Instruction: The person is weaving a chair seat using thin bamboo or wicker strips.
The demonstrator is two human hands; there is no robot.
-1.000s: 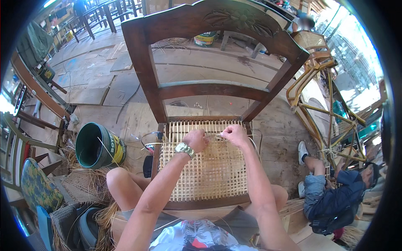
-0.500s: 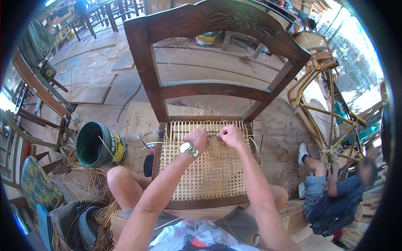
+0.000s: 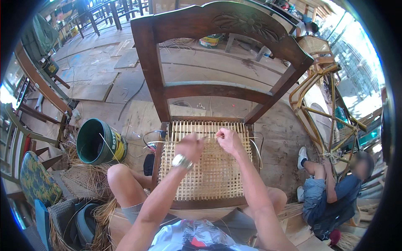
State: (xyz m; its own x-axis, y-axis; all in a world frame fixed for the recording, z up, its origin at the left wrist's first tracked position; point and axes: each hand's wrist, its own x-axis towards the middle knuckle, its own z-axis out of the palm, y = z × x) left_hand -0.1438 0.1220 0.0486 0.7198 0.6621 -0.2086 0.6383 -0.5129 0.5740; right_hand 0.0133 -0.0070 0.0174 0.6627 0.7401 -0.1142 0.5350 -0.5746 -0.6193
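Note:
A dark brown wooden chair stands in front of me, its carved back on the far side. Its seat is an open grid of pale woven cane, with mostly lengthwise strips towards the back rail. Over the seat's back half, my right hand is closed in a pinch on a cane strand. My left hand, with a watch on the wrist, hovers just left of it; motion smears its fingers. Loose strand ends stick out past the seat's right side.
A green bucket stands left of the chair, near loose cane fibres and a camouflage-patterned cushion. On the right, a person sits beside a rattan frame. Another person is at the far right.
My left hand has moved slightly left and nearer to me, and is now blurred. My right hand stays pinched at nearly the same spot. The view has shifted slightly.

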